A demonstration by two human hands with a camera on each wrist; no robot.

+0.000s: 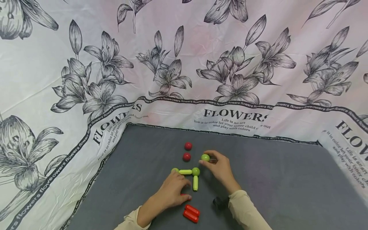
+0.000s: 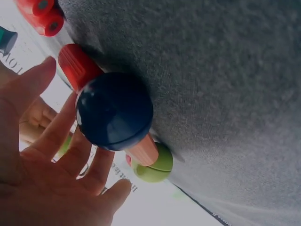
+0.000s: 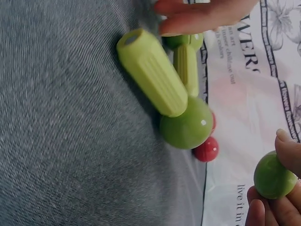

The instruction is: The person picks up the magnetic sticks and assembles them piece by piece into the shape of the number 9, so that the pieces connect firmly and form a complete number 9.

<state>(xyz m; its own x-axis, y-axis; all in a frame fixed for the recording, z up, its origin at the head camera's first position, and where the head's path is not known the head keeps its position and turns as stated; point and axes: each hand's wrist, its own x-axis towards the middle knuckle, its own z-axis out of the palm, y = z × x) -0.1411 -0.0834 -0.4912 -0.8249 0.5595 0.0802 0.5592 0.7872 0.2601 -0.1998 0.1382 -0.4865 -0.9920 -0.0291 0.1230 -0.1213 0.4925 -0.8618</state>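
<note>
Pinching a glossy green ball [image 1: 205, 157] in the right hand [image 1: 220, 166], arching the left hand [image 1: 173, 189] with fingers apart beside a smooth dark-blue ball [image 2: 115, 110].

On my feed the bench [image 1: 287, 179] shows plain grey. I see green balls [image 1: 196, 171], red balls [image 1: 187, 157] and pale yellow-green sticks [image 1: 195, 183], while the paired sticks [image 1: 191, 213] are bright red. My left wrist view gives me a dark blue ball [image 2: 115, 110] and a salmon-toned stick [image 2: 143, 150]. The sleeves [image 1: 247, 207] look cream. I read the cloth [image 1: 166, 118] as white blushed pink, printed with black-and-grey flowers, dark lettering and black bands.
</note>
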